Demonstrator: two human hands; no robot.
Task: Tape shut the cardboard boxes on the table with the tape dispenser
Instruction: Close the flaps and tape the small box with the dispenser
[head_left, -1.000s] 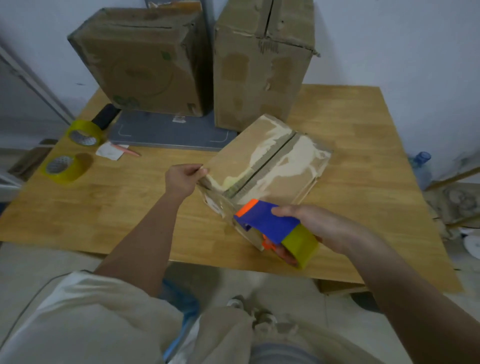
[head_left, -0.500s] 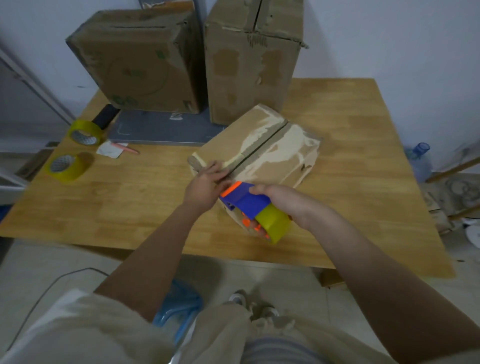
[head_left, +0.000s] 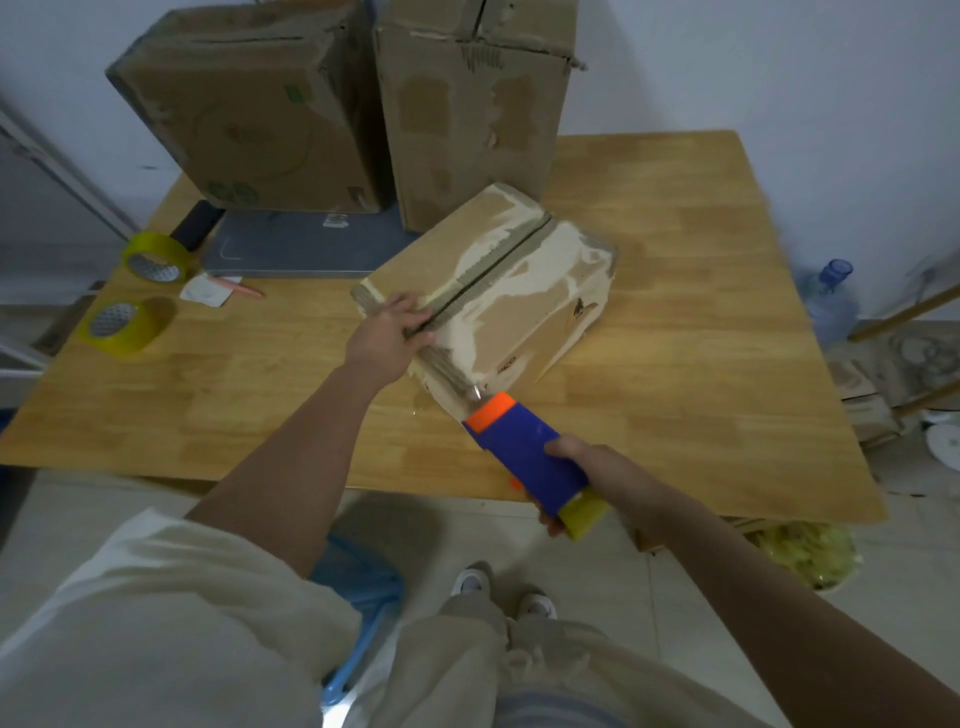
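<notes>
Worn brown cardboard box (head_left: 498, 291): lies tilted at the middle of the light wooden table (head_left: 675, 322), flap seam facing up.
Left hand (head_left: 387, 338): presses on the box's near corner, fingers lying over the seam end.
Right hand (head_left: 592, 467): clenched around the blue-and-orange tape dispenser (head_left: 530, 457), at 5 o'clock from the box.
Dispenser: orange tip at the box's near edge; yellow roll at the rear.
Two tall cardboard boxes (head_left: 467, 104): at 12 o'clock.
Two yellow tape rolls (head_left: 124, 325): at 9 o'clock.
</notes>
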